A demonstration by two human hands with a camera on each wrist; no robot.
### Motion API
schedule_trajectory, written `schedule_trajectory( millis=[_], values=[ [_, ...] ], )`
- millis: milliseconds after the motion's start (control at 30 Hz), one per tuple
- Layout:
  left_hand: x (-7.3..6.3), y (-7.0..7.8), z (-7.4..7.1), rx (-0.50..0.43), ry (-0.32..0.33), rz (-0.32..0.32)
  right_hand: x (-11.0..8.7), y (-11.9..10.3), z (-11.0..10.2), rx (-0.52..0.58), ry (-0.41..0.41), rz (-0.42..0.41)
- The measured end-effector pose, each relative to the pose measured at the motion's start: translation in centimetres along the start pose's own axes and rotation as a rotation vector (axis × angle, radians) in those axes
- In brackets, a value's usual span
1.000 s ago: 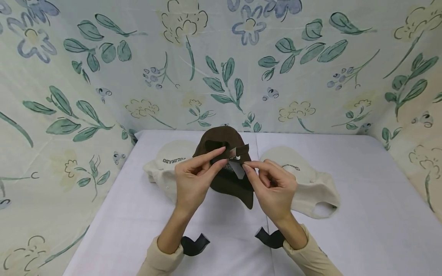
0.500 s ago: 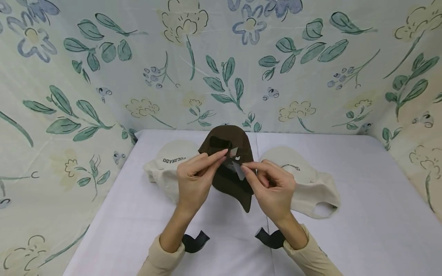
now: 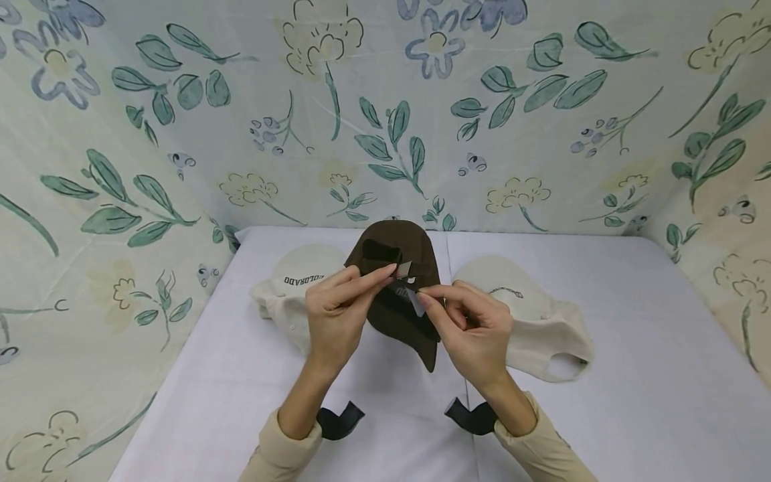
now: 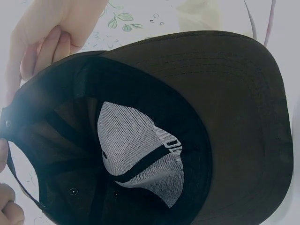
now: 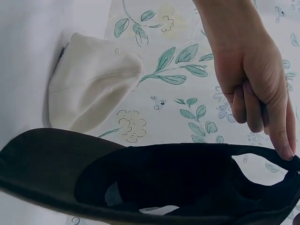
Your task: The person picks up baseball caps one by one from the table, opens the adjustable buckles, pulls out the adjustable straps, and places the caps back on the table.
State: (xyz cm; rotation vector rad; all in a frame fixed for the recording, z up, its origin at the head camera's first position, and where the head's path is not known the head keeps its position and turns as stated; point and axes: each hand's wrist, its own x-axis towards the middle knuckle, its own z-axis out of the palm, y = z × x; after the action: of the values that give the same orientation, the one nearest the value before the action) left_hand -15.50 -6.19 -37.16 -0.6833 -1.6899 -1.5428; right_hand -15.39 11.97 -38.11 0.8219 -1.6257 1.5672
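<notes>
A dark brown baseball cap (image 3: 397,234) hangs above the table in the head view, its back opening and strap turned toward me and its brim (image 3: 409,341) pointing down. My left hand (image 3: 336,318) pinches the back strap between thumb and forefinger, beside a light buckle-like piece (image 3: 406,270). On the other side, my right hand (image 3: 476,325) pinches the strap, right by a grey strip (image 3: 417,302). The left wrist view shows the inside of the cap, with white mesh lining (image 4: 129,136) behind the front panel. The fingertips partly hide the strap.
A cream cap lettered COLORADO (image 3: 295,294) lies on the white-covered table (image 3: 199,415) at left. Another cream cap (image 3: 542,328) lies at right, partly behind my right hand. Floral cloth (image 3: 385,134) hangs around the table. Black straps (image 3: 340,423) sit at both wrists.
The cap has swung slightly and shifted a little to the right. The strap end that stuck up beside the buckle has dropped, and my right fingers have lowered slightly.
</notes>
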Motion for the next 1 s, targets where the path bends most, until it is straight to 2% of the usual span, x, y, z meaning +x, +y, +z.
schedule_trajectory(
  millis=[233, 367, 700, 1000],
  values=[
    [0.1, 0.0, -0.1, -0.009, -0.009, 0.012, 0.1, -0.1, 0.1, -0.004, 0.027, 0.021],
    [0.1, 0.2, -0.1, 0.016, -0.001, 0.014, 0.0, 0.0, 0.1, -0.023, 0.047, 0.008],
    [0.0, 1.0, 0.5, 0.063, 0.045, 0.077, -0.3, 0.5, 0.4, -0.089, 0.092, -0.161],
    [0.0, 1.2, 0.6, 0.053, 0.034, 0.104, -0.2, 0.7, 1.1, -0.113, 0.126, -0.24]
  ],
)
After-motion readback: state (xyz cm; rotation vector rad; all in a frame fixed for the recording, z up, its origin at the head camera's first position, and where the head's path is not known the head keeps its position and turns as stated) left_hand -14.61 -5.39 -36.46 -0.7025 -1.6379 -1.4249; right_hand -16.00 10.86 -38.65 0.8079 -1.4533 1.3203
